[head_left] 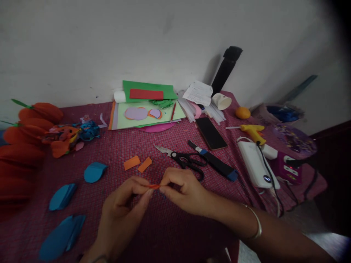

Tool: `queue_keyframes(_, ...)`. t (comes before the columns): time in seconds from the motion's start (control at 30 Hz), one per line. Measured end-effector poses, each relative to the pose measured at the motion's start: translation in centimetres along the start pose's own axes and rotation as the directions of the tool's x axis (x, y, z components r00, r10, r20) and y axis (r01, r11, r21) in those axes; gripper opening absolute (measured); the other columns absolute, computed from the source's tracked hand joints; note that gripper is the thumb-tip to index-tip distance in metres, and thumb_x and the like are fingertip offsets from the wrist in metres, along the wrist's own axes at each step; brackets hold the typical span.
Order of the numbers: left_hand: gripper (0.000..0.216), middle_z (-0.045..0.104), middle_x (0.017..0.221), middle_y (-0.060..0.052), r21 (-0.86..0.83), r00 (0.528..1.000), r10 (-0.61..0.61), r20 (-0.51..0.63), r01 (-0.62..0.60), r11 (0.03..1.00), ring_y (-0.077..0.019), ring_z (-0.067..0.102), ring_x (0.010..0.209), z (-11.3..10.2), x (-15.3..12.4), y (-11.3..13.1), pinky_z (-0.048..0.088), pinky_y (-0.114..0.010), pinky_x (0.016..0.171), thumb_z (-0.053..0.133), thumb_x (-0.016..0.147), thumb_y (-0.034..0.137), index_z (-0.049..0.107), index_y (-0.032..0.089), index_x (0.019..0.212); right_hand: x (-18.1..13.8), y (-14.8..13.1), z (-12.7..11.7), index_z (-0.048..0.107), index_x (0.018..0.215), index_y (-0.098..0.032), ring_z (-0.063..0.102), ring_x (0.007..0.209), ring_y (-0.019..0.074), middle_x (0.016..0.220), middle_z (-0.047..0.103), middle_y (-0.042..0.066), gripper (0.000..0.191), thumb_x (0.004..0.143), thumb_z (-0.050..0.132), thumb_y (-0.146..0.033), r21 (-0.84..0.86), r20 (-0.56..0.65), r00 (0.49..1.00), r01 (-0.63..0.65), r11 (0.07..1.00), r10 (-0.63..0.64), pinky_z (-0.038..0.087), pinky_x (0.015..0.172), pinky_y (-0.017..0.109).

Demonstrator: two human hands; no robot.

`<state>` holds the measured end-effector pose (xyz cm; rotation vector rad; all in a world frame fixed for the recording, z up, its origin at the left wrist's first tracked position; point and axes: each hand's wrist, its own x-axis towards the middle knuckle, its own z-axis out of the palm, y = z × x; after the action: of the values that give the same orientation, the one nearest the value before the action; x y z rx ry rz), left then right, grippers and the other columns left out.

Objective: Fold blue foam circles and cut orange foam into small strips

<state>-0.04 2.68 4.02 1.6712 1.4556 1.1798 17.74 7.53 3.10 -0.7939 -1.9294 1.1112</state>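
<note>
My left hand (120,212) and my right hand (183,190) meet over the red checked tablecloth (153,233), both pinching a small orange paper strip (154,186) between thumb and fingertips. Two more orange paper pieces (137,163) lie on the cloth just beyond the hands. Black-handled scissors (183,159) rest right behind my right hand.
Blue folded paper shapes (82,197) lie at left, orange paper pumpkins (30,128) at far left. A stack of coloured paper sheets (146,106) sits by the wall. A phone (211,133), black cutter (216,162), yellow glue gun (253,131) and white power bank (256,164) are at right.
</note>
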Motion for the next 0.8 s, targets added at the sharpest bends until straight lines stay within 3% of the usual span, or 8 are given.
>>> queue_keyframes(0.17,0.014,0.065,0.074,0.003,0.034,0.998,0.050,-0.043,-0.048,0.998,-0.0106,0.062,0.065,0.0,0.0,0.0,0.049,-0.020,0.058,0.065,0.076,0.014,0.061,0.023,0.067,0.1,-0.2,0.0,0.055,0.065,-0.015,0.048,0.059,0.0085,0.063,0.052,-0.002,0.016,0.080,0.057,-0.010,0.048,0.011,1.000,-0.020,0.999,0.019,0.035,0.056,0.020)
queue_keyframes(0.43,0.015,0.064,0.069,0.005,0.122,0.996,0.092,-0.017,-0.089,0.989,-0.0096,0.060,0.059,-0.3,-0.2,0.0,0.046,-0.020,0.053,0.064,0.079,0.016,0.061,0.023,0.066,0.0,-0.1,0.2,0.056,0.065,-0.015,0.047,0.056,0.0081,0.061,0.051,-0.003,0.015,0.079,0.058,-0.011,0.117,0.022,0.997,-0.077,0.990,0.075,0.034,0.053,0.020)
queue_keyframes(0.5,0.013,0.064,0.069,0.004,0.184,0.992,0.108,-0.073,-0.093,0.979,-0.0100,0.059,0.059,-0.3,-0.4,-0.2,0.045,-0.020,0.053,0.065,0.078,0.019,0.061,0.023,0.066,0.0,-0.1,0.2,0.056,0.065,-0.015,0.048,0.057,0.0085,0.062,0.052,-0.003,0.015,0.079,0.057,-0.010,0.114,0.018,0.997,-0.071,0.991,0.069,0.035,0.053,0.020)
queue_keyframes(0.57,0.009,0.062,0.069,0.004,0.166,0.981,0.047,-0.190,-0.015,0.986,-0.0102,0.057,0.059,-0.3,-0.5,-0.4,0.045,-0.020,0.054,0.067,0.078,0.022,0.061,0.023,0.072,0.1,-0.1,0.2,0.056,0.065,-0.015,0.048,0.058,0.0086,0.063,0.052,-0.003,0.015,0.079,0.057,-0.009,0.109,0.007,0.998,-0.067,0.992,0.067,0.036,0.054,0.020)
queue_keyframes(0.63,0.005,0.060,0.068,0.005,0.001,0.967,-0.117,-0.229,0.120,0.993,-0.0106,0.055,0.057,-0.4,-0.3,-0.6,0.044,-0.020,0.052,0.064,0.081,0.027,0.061,0.024,0.083,0.1,-0.1,0.1,0.055,0.065,-0.016,0.047,0.057,0.0083,0.063,0.051,-0.004,0.016,0.079,0.057,-0.009,0.103,-0.002,0.998,-0.063,0.993,0.063,0.035,0.054,0.020)
queue_keyframes(0.73,0.015,0.059,0.065,0.003,-0.248,0.951,-0.307,0.023,0.303,0.920,-0.0121,0.053,0.054,-0.3,0.3,-0.6,0.044,-0.022,0.049,0.056,0.085,0.036,0.062,0.024,0.092,0.1,0.1,0.0,0.055,0.066,-0.016,0.047,0.057,0.0083,0.063,0.051,-0.004,0.015,0.080,0.057,-0.010,0.091,0.002,0.999,-0.049,0.995,0.049,0.036,0.055,0.020)
queue_keyframes(0.8,0.019,0.057,0.061,0.002,-0.230,0.927,-0.324,0.188,0.363,0.903,-0.0123,0.051,0.052,-0.1,0.6,-0.3,0.042,-0.022,0.048,0.058,0.082,0.039,0.065,0.022,0.084,0.0,0.2,0.0,0.055,0.066,-0.016,0.048,0.058,0.0088,0.064,0.052,-0.003,0.015,0.080,0.056,-0.011,0.068,0.012,0.999,-0.039,0.997,0.038,0.037,0.056,0.021)
